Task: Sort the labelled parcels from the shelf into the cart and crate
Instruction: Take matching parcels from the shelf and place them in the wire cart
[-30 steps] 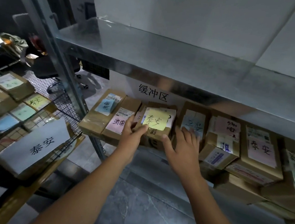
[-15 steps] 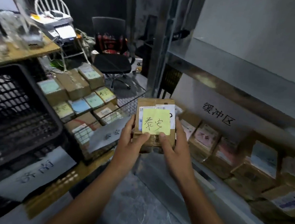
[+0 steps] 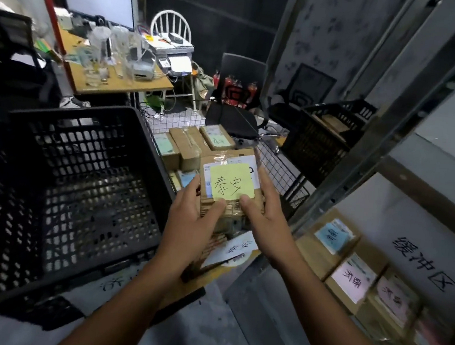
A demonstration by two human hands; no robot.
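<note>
A brown cardboard parcel (image 3: 232, 185) with a yellow handwritten note is held up in the middle of the head view. My left hand (image 3: 191, 224) grips its left side with the thumb on the front, and my right hand (image 3: 265, 217) grips its right side the same way. The parcel hangs over the near end of the wire cart (image 3: 279, 166), which holds several labelled parcels. A black plastic crate (image 3: 63, 185) stands to the left, its inside bare. Labelled parcels (image 3: 354, 279) lie on the metal shelf (image 3: 264, 299) at the right.
A second black crate (image 3: 323, 136) stands beyond the cart by the shelf upright (image 3: 369, 146). A black office chair (image 3: 234, 112), a white chair and a cluttered wooden desk (image 3: 124, 80) with a monitor stand behind. A white paper sign hangs on the cart's near end.
Both hands took the yellow-noted parcel off the shelf and carried it left. My view swung left with it, from the shelf to the cart and black crate.
</note>
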